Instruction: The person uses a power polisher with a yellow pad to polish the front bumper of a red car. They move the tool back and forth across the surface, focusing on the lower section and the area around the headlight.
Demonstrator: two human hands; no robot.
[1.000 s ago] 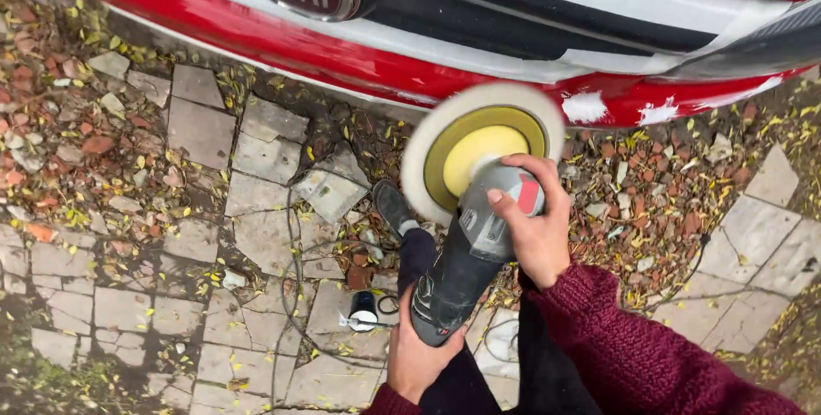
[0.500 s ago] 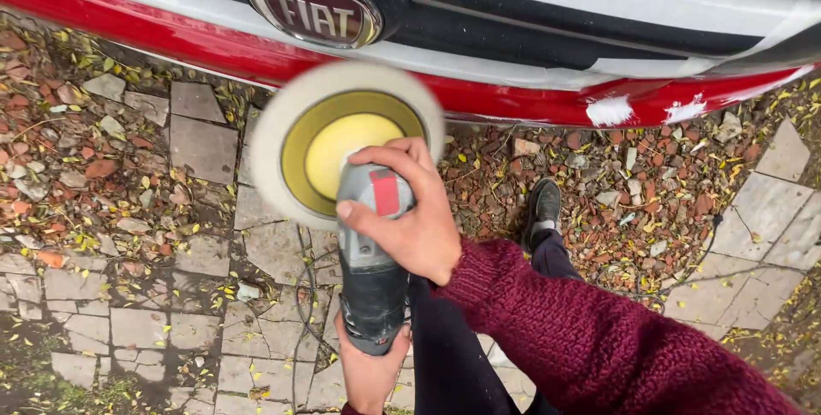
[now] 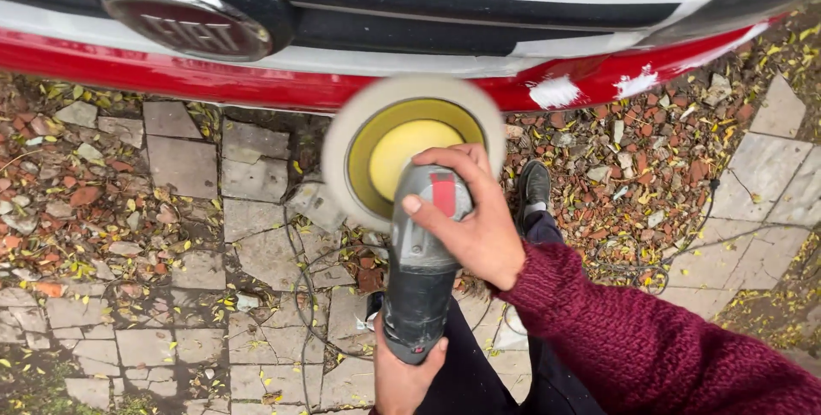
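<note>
Hands: right hand wrapped over polisher head; left hand closed on its rear end.
Pad: round white-and-yellow pad blurred, just below red bumper.
Ground: paving stones, leaves, cable.
Shoe: black shoe right of pad.

You hold a grey-bodied handheld polishing machine, its body pointing away from you toward the red car bumper. Its round white foam pad with yellow backing plate faces the bumper and appears blurred. Your right hand grips the machine's head; your left hand supports the rear end.
</note>
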